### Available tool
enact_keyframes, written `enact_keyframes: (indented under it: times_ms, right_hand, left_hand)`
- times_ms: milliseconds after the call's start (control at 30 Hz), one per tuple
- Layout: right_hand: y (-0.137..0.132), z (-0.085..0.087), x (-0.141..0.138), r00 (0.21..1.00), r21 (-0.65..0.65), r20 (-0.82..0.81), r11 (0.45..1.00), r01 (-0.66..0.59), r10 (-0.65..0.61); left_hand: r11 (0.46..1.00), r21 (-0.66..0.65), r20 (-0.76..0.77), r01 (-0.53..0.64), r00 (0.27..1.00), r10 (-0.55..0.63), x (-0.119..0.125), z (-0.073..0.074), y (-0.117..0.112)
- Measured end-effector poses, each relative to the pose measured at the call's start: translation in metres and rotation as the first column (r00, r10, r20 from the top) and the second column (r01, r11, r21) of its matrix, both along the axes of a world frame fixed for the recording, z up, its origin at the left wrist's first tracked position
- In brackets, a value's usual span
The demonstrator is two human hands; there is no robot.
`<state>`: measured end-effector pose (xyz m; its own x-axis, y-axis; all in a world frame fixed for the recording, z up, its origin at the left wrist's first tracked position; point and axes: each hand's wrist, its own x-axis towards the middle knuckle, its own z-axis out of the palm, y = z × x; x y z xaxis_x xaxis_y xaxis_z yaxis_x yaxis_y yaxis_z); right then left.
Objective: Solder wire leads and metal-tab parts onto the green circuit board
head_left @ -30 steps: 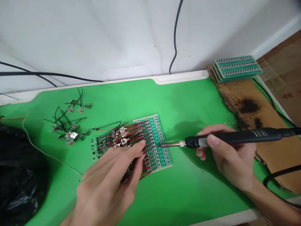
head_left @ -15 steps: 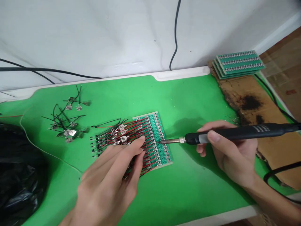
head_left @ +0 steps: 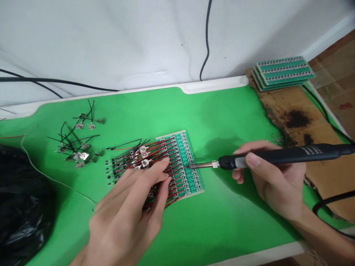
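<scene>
My right hand [head_left: 273, 173] is closed around a black soldering iron [head_left: 283, 155], held level with its metal tip pointing left. That tip meets the right part of a green circuit board [head_left: 185, 147]. Rows of solder joints run along the board, and many red and black wires [head_left: 169, 145] stretch left from it. Over these wires, my left hand [head_left: 133, 207] pinches a wire near the board between thumb and forefinger; the fingers partly hide it. Small metal parts [head_left: 144, 162] on the wires' left portion show just beyond my left hand.
Loose metal parts with black leads [head_left: 81, 155] lie at the left, near a black plastic bag [head_left: 22, 199]. On the right, scorched cardboard [head_left: 294, 122] bears a stack of green boards [head_left: 285, 72]. Black cables [head_left: 207, 40] hang along the wall.
Almost nothing differs. My left fingertips have shifted very slightly left, and the view has moved a touch. The soldering iron's tip stays at the same place on the board.
</scene>
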<state>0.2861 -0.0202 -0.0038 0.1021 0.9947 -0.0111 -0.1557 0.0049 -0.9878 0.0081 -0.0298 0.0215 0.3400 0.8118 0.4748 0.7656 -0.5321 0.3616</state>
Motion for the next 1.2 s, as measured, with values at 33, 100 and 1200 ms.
enact_keyframes:
  times_ms: [33,100,1200]
  right_hand:
    - [0.0,-0.0002,-0.0001,1.0,0.0,-0.001,1.0,-0.001,0.001]
    - [0.0,-0.0006,-0.0003,1.0,-0.001,-0.004,1.0,0.0,0.0]
    - [-0.001,0.0012,0.0,0.999,-0.015,0.032,1.0,0.025,-0.024]
  left_hand:
    - [1.0,-0.002,-0.004,-0.001,1.0,0.001,-0.0005,-0.0006,0.0003]
    - [1.0,0.003,-0.005,-0.007,1.0,0.007,-0.0014,-0.0013,0.0009]
    - [0.999,-0.028,0.008,-0.019,1.0,0.019,-0.0015,0.001,0.0019]
